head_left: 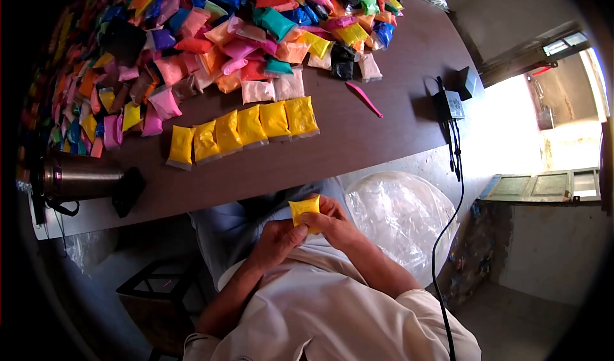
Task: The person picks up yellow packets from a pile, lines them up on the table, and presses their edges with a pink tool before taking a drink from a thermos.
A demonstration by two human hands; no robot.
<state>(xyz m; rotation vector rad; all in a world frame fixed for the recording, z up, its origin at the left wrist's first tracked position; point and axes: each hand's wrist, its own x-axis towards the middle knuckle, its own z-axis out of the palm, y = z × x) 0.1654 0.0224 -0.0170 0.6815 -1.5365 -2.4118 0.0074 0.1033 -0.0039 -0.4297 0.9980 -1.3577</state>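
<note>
Above my lap I hold a small yellow packet (303,207) in front of the table edge. My right hand (334,224) pinches it with the thumb across its lower part. Closed at its lower left corner, my left hand (279,242) grips it too; those fingertips are partly hidden. On the table, several matching yellow packets (249,125) lie side by side in a slanted row. Behind them spreads a large heap of small packets (230,35) in many colours. To the right of the row lies a pink plastic tool (365,99), long and thin.
The brown table (377,134) bears a metal mug-like vessel (83,175) at the left and a black power adapter (453,105) at the right, its cable (441,233) hanging past the edge. A clear plastic bag (403,220) sits beside my right leg. A dark stool (157,297) stands lower left.
</note>
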